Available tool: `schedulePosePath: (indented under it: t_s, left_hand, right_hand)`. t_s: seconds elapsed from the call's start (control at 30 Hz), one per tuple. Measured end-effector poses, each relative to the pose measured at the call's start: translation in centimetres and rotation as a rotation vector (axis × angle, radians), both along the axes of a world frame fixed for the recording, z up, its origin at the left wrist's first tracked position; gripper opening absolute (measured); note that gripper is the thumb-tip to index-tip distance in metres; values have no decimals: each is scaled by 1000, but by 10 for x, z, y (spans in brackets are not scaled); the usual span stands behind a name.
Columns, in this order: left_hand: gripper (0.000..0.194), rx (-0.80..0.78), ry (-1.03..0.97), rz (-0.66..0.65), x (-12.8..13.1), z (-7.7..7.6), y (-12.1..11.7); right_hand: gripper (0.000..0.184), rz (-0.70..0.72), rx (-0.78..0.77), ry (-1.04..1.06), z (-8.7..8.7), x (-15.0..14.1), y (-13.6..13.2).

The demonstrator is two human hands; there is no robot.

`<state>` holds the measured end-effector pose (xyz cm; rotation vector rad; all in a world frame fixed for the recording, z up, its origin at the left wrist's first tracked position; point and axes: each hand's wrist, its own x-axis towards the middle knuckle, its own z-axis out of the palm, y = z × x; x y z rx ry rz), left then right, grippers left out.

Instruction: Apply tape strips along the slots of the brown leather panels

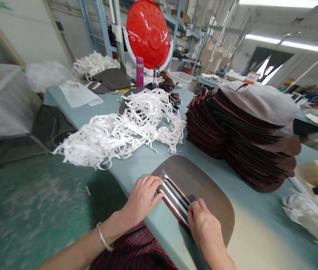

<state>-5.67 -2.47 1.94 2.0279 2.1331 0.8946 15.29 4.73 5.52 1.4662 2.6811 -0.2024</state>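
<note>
A flat grey-brown rounded panel (215, 198) lies on the near edge of the table. On its near side are brown strips and white strips (173, 200) running side by side, with a long slot between them. My left hand (144, 195) rests at the left end of the strips, fingers stretched out and thumb apart, pressing on them. At their right end my right hand (204, 225) is closed, its fingers curled down against the panel. Whatever those fingertips pinch is hidden.
A tangled heap of white strips (114, 137) covers the table's left part. Behind the panel rises a tall stack of dark brown panels (243, 138). Farther back stand a pink bottle (139, 72) and a red basket (147, 35). More white strips (313, 217) lie at right.
</note>
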Motion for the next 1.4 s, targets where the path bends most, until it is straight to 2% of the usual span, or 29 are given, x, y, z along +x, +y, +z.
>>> schedulePosePath:
  t_s: [0.1,0.23,0.4,0.5,0.57,0.63,0.73,0.8,1.0,1.1,1.23,1.33,1.4]
  left_hand:
    - [22,9,-34,-3,-1,2,-1]
    - [20,-1,-44,1,-1,3,-2]
    - [20,6,-65,2,-2,2,-2]
    - [31,-25,-51,-3,-3,3,-2]
    - [39,-54,-20,-8,-3,3,-1]
    - [38,-75,14,-20,-4,2,-1]
    - [30,-74,72,-35,-4,2,-1]
    - [29,-55,113,-36,-4,2,-1]
    - [30,-16,175,-38,-3,-1,-1]
    - [30,-1,179,-32,-3,-7,-1]
    - [31,3,179,-39,-2,-11,1]
    - [32,5,177,-49,-2,-11,1]
    - [32,4,176,-49,-2,-9,1]
  right_hand:
    - [13,20,4,68,0,1,1]
    - [11,-50,-41,128,-1,-9,-2]
    - [21,15,33,249,-7,-54,-3]
    - [26,76,80,307,-13,-82,-4]
    - [28,119,139,278,-17,-93,-7]
    - [25,176,226,214,-20,-97,-13]
    - [24,270,337,138,-24,-83,-21]
    - [27,312,382,115,-26,-60,-26]
    - [37,401,469,154,-34,52,-41]
    - [36,372,392,137,-29,89,-53]
    - [26,222,209,208,-20,95,-52]
    - [22,113,195,313,-17,73,-41]
    - [23,119,199,363,-15,45,-32]
